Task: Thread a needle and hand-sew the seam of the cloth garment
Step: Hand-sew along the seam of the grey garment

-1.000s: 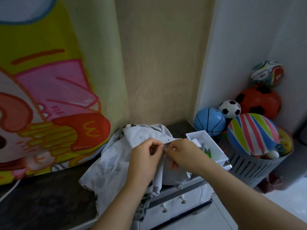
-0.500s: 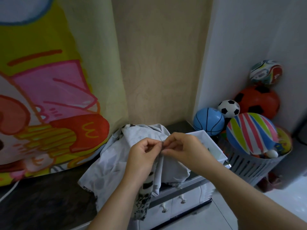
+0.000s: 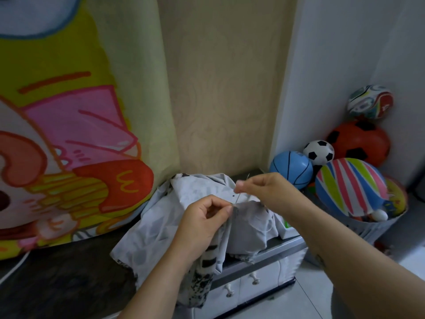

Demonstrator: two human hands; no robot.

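Corner of a room: beige patterned wall (image 3: pixel 225 88) at frame centre, bright cartoon-print hanging (image 3: pixel 69 134) filling the left, plain white wall at right. Dark stone-look counter (image 3: pixel 69 279) along the lower left, white knobbed drawers (image 3: pixel 241 286) under its front edge. Grey slatted basket (image 3: pixel 372 229) heaped with coloured balls at the right edge.

Pale grey printed cloth garment (image 3: pixel 161 226) lies bunched on the counter at lower centre, part draping over the front edge. Left hand (image 3: pixel 202 224) pinches a raised fold of it between thumb and forefinger. Right hand (image 3: pixel 264 189), just up and right, pinches a thin metal needle (image 3: pixel 238 197) slanting down toward the left fingertips. Thread too fine to make out.

Judgement: sewing step, a stitch at the pull-through stage. Next move calls for re-entering the tip just beside the pinch, fold held taut, left fingertip clear of the point
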